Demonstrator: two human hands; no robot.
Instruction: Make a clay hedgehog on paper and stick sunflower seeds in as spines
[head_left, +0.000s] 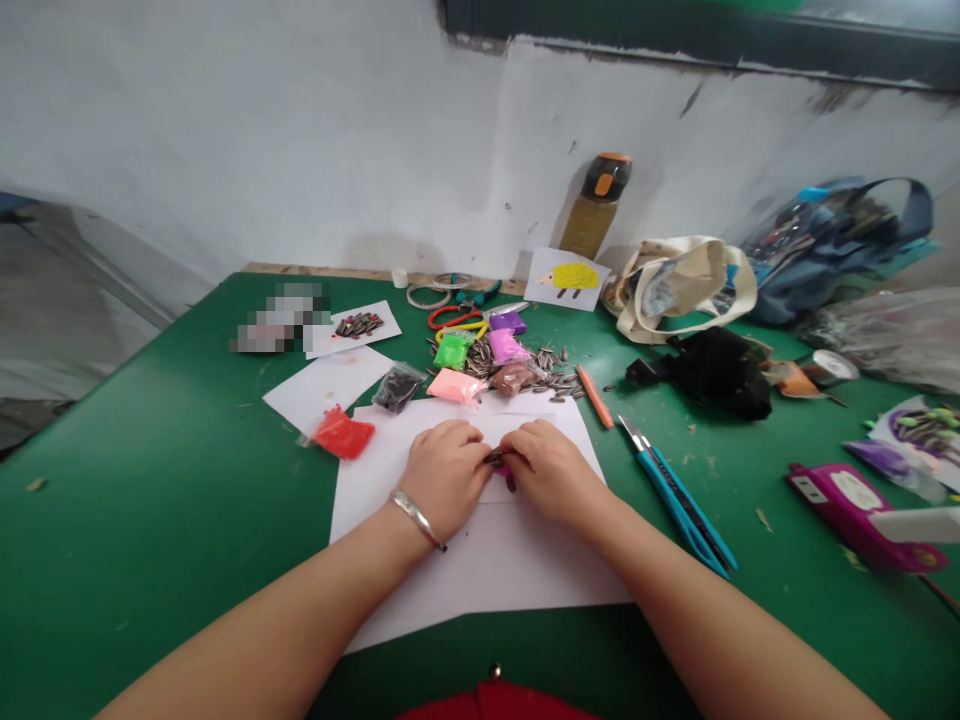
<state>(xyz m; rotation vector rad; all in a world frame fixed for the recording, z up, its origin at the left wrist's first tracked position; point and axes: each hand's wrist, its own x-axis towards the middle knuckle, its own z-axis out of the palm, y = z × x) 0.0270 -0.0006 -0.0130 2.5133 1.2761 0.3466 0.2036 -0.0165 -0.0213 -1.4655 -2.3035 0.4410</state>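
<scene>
My left hand (444, 470), a bracelet on its wrist, rests on white paper (487, 560) with its fingers closed on a small clay piece. My right hand (551, 470) meets it from the other side, fingers pinched together. Dark striped sunflower seeds (495, 457) show between the fingertips, above a bit of magenta clay (504, 470). My fingers cover most of this piece. Just beyond lie a pile of sunflower seeds (480, 358) and bags of clay: peach (456, 387), brown (514, 378), green (453, 350), pink (508, 346), black (397, 387) and red (343, 433).
Right of the paper lie a blue utility knife (679, 505) with its blade out and an orange stick (595, 397). Scissors (454, 318) lie behind the seeds. A bottle (596, 210), a hedgehog picture (568, 279), a cloth bag (686, 290) and a magenta device (862, 515) stand around.
</scene>
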